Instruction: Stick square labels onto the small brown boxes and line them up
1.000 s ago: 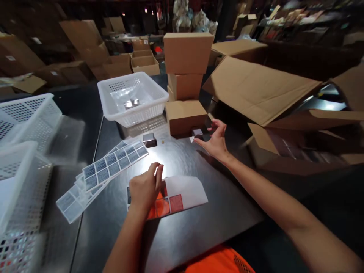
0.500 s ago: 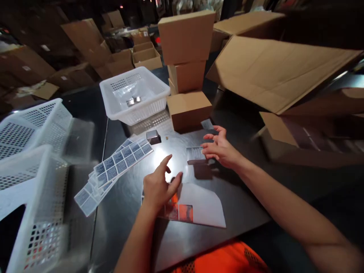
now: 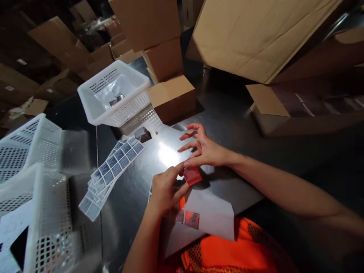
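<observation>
- Head view: I see both hands meeting over the desk (image 3: 227,113), just in front of me.
- My left hand (image 3: 163,187) pinches a red sticker (image 3: 192,176) between thumb and forefinger at the sticker's near-left edge.
- My right hand (image 3: 203,149) lies just behind the sticker, fingers spread; its thumb seems to touch the sticker's top. I cannot tell what, if anything, sits under that palm.
- The sticker lies between the hands, tilted, closer to the left fingertips.
- The backing sheet (image 3: 210,216) with remaining red stickers sits nearer me, just below the left hand.
- Grey label strips (image 3: 113,168) lie well to the left.
</observation>
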Motion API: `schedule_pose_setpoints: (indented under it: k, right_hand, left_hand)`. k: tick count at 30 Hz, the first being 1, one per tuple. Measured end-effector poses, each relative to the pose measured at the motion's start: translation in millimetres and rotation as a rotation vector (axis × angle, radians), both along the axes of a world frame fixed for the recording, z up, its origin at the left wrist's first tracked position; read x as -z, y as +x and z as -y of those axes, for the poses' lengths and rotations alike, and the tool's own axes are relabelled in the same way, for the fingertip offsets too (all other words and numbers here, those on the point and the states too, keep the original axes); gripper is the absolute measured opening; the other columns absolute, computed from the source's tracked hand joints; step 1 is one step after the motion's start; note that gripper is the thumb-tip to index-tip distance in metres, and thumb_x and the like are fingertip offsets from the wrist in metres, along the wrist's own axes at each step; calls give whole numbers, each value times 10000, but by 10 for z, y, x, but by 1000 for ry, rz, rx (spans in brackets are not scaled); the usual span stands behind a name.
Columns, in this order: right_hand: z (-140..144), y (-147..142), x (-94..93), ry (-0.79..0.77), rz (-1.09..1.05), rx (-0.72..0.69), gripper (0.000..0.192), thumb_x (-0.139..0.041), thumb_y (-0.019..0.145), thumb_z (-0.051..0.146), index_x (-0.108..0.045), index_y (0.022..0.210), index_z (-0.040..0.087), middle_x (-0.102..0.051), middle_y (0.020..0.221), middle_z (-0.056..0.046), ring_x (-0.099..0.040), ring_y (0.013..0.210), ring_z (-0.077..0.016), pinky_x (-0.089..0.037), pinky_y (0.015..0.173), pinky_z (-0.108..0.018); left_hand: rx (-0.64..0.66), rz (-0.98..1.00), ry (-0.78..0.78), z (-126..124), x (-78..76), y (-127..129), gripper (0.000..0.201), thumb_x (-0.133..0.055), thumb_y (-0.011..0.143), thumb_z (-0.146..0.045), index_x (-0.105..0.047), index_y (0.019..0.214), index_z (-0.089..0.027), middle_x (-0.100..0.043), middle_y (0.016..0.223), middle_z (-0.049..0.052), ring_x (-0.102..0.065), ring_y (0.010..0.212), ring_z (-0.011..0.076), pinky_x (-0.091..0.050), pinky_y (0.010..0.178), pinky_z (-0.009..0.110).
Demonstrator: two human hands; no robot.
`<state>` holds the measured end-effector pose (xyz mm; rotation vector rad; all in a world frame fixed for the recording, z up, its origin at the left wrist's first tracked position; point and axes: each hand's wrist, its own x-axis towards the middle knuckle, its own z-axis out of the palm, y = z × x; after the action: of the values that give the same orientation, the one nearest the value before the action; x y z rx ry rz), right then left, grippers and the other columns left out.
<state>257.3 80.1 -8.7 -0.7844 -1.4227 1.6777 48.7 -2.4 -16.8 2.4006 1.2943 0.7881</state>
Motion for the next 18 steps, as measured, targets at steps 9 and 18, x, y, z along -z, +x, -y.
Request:
schedule_pose_setpoints:
  k: [9, 18]
  right_hand:
    - [98, 141, -276, 270, -48, 255, 192, -783, 837, 330, -633, 826, 211, -666, 906, -19, -650, 959, -194, -530, 946, -364]
    - [238, 124, -196, -118, 115, -87, 584, -837, 753, 234, -451, 1191, 256, -690, 744, 62, -688, 867, -179, -556, 878, -345]
  left_hand:
    - [-259, 233, 10, -30, -28, -3, 493, -738, 668, -158, -679, 1153, -226, -650, 1076, 38, -603, 714, 98, -401, 475, 160]
    - [-132, 162, -1, -38, -53, -57, 454, -739, 759, -220, -669, 1207, -230, -703, 1128, 45, -692, 828, 137, -540, 620, 202]
